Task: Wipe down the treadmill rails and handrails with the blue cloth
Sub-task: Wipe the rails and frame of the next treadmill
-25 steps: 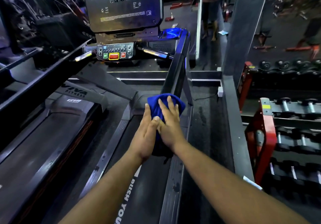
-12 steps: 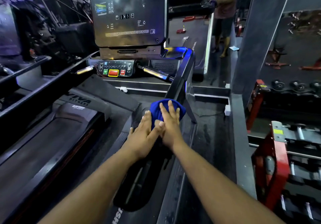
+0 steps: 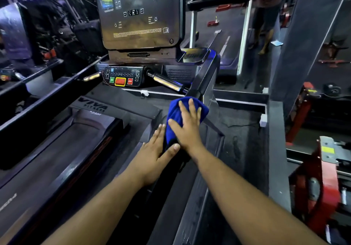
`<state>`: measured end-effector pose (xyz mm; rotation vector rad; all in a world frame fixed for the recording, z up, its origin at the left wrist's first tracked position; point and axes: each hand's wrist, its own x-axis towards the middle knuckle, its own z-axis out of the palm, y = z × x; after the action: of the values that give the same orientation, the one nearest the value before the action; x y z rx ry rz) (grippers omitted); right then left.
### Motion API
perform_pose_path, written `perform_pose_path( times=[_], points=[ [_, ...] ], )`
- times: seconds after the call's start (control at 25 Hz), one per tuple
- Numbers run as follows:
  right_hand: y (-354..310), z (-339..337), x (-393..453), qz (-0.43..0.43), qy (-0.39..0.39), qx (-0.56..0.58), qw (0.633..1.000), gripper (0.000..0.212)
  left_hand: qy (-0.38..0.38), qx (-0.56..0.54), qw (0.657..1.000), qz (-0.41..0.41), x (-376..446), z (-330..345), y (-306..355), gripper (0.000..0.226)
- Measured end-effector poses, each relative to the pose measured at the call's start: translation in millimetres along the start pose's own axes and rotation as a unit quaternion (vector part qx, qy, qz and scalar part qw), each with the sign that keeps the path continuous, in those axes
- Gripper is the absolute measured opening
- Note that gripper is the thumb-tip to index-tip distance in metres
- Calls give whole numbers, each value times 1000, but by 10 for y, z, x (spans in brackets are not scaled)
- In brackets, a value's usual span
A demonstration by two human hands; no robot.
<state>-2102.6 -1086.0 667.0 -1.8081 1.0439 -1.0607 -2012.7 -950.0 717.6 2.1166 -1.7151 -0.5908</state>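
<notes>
The blue cloth [image 3: 175, 116] is draped over the treadmill's right handrail [image 3: 204, 75], low on its sloping black bar. My right hand [image 3: 187, 126] lies flat on top of the cloth with fingers straight and spread, pressing it onto the rail. My left hand [image 3: 156, 152] presses against the cloth's left side with straight fingers, its thumb under the right hand. The lower part of the cloth is hidden beneath both hands. The treadmill belt [image 3: 167, 206] runs below my arms.
The console [image 3: 140, 12] with its button panel [image 3: 121, 76] and a silver grip bar [image 3: 167, 82] stands ahead. A second treadmill [image 3: 62, 142] is at the left. A red dumbbell rack [image 3: 322, 178] stands to the right, a grey pillar [image 3: 303, 41] beyond it, and a person [image 3: 266, 7] far back.
Both hands and the cloth have slid a little further up the right handrail toward the console. The view has moved closer and tilted up.
</notes>
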Motion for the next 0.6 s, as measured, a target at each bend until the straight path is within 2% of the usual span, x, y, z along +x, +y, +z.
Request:
perform_pose_path(
  times=[0.16, 0.28, 0.4, 0.48, 0.6],
  points=[
    [182, -296, 928, 75, 21, -55, 995, 73, -14, 45, 999, -5, -12, 17, 13, 94],
    [52, -148, 532, 88, 48, -2, 995, 65, -13, 44, 999, -12, -18, 3, 26, 96],
    [31, 130, -338, 6, 33, 83, 996, 72, -13, 32, 999, -11, 10, 10, 9, 97],
    [179, 94, -235, -24, 43, 105, 993, 76, -15, 29, 999, -11, 4, 6, 5, 97],
    [412, -46, 415, 74, 86, 148, 982, 77, -18, 30, 999, -19, -3, 0, 12, 95]
  ],
)
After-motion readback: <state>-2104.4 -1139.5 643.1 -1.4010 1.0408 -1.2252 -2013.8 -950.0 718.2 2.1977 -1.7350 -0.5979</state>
